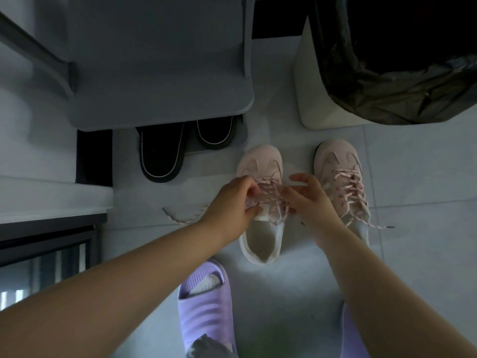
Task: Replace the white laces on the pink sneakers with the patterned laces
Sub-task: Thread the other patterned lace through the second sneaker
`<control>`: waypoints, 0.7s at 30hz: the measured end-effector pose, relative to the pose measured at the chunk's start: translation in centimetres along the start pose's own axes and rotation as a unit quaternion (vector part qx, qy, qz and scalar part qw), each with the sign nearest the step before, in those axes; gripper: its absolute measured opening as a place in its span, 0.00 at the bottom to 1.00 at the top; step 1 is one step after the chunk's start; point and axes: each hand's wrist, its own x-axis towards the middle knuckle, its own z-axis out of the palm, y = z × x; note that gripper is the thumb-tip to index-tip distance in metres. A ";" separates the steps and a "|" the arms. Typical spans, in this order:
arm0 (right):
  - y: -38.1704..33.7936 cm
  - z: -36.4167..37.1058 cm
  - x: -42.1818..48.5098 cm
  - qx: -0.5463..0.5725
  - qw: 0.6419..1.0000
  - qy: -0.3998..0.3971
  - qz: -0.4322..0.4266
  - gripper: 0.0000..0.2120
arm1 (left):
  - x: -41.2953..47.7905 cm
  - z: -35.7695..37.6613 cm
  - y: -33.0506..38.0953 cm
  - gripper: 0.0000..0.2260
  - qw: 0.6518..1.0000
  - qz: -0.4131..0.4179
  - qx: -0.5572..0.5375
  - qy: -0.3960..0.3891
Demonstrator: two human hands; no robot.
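Head camera, looking down: both hands work at the pink low-top fabric sneaker [260, 161] on the pale tiled floor [413, 177]. The left hand [232, 202] pinches the pink speckled woven lace [268, 188] at the eyelets, and the right hand [307, 200] curls its fingers round it opposite. The second pink sneaker [335, 161] stands just beside, already laced. The lace looks soft, limp and light, so I'd grip near the tip.
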 end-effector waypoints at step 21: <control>0.2 0.5 -0.6 -0.322 0.946 -0.031 -0.020 0.12 | 1.9 0.9 -0.8 0.03 0.997 -0.025 -0.074 -0.020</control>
